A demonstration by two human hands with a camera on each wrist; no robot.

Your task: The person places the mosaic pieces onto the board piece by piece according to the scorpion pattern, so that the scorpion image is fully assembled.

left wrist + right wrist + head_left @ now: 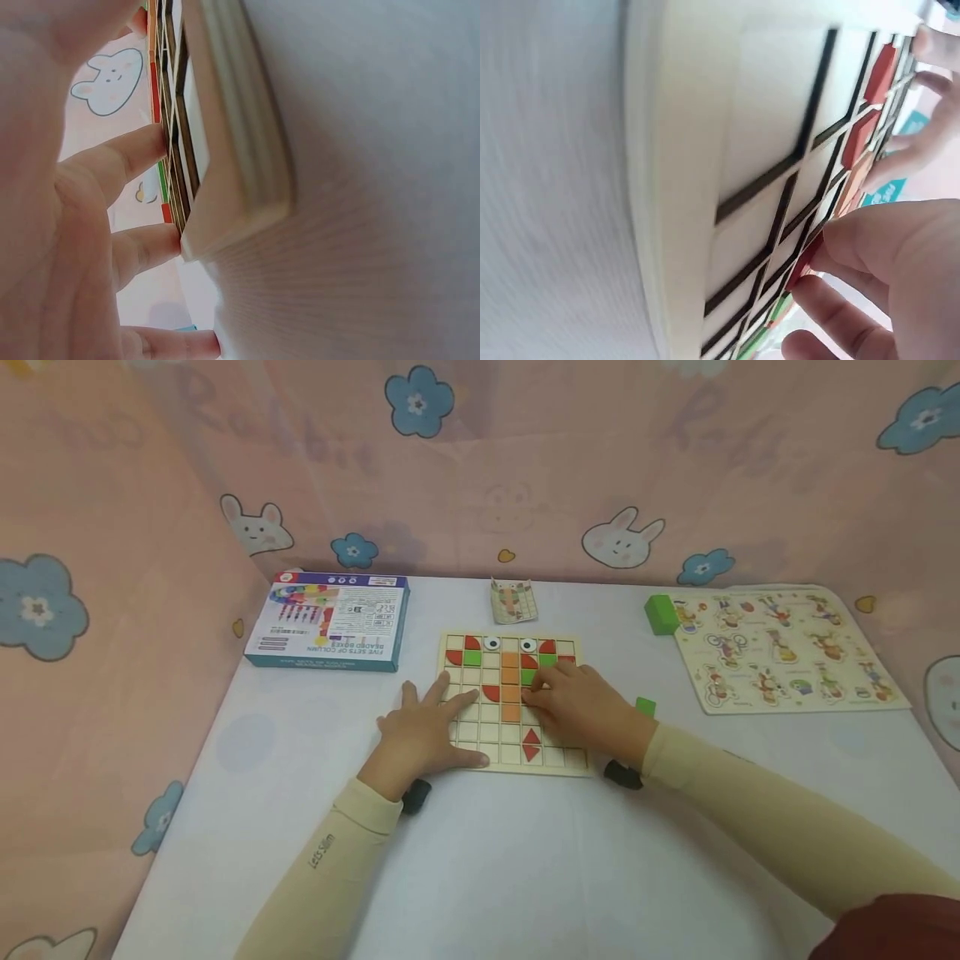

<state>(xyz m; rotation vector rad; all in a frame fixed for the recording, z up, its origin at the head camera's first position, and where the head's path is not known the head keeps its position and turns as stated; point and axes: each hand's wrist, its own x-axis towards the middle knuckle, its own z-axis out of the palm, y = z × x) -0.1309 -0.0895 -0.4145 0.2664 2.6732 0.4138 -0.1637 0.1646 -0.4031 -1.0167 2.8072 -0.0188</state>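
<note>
A wooden grid board (467,753) lies on the table, with red, green and orange pieces and two eye discs set in its squares. My left hand (416,735) rests with spread fingers over its left side, thumb near the front edge. At the right of the orange column (510,677), my right hand (585,706) pinches a red piece (804,264) between thumb and finger at a square. The fingers hide most of that piece, so its shape cannot be told. Two red triangles (531,745) lie in squares nearer the front edge.
Behind the board stands a small pattern card (514,602). A blue and white box (326,622) lies at back left. At right are a picture puzzle board (787,647) and a green block (661,614). Another green piece (646,705) lies by my right wrist.
</note>
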